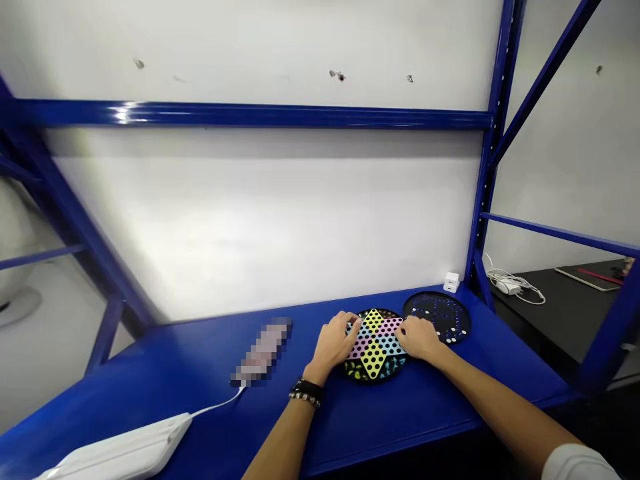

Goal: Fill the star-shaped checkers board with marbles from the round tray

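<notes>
A round Chinese checkers board with a yellow, pink and blue star pattern lies on the blue shelf. My left hand rests on the board's left edge with its fingers curled. My right hand sits on the board's right edge, fingers bent over it. Whether either hand pinches a marble is too small to see. A black round lid or tray with a few white marbles at its front rim lies just right of the board. I wear a beaded bracelet on my left wrist.
A blurred-out flat object lies left of the board, cabled to a white device at the near left corner. A small white charger stands by the blue upright. A black table with a white cable lies to the right.
</notes>
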Tool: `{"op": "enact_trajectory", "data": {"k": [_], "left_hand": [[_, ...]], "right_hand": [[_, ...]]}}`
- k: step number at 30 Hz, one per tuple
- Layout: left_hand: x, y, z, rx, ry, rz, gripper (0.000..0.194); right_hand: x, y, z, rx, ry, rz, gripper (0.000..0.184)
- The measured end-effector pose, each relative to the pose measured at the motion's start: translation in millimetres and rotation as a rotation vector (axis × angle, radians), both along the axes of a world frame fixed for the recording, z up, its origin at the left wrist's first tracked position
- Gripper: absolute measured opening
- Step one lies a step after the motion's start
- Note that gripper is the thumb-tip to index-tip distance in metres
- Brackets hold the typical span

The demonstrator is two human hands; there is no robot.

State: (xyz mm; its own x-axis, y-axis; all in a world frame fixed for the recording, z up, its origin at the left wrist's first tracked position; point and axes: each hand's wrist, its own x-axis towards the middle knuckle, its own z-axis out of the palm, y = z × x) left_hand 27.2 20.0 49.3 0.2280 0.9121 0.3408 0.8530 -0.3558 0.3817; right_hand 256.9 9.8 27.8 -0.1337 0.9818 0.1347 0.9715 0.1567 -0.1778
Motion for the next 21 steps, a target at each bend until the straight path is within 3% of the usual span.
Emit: {"op": "enact_trajectory", "data": {"k": [18,21], "left_hand": [[-0.8,3.9,-5.5,-0.013,-0.006,-0.05,0.035],[-2.2,3.7,-3.1,0.0,-0.032,-0.032,0.035]], "right_hand": [[-1.1,3.3,2.0,0.026,0.063,0.115,0.038],[4.2,9.8,7.7,0.033,0.095,0.074,0.041]]}}
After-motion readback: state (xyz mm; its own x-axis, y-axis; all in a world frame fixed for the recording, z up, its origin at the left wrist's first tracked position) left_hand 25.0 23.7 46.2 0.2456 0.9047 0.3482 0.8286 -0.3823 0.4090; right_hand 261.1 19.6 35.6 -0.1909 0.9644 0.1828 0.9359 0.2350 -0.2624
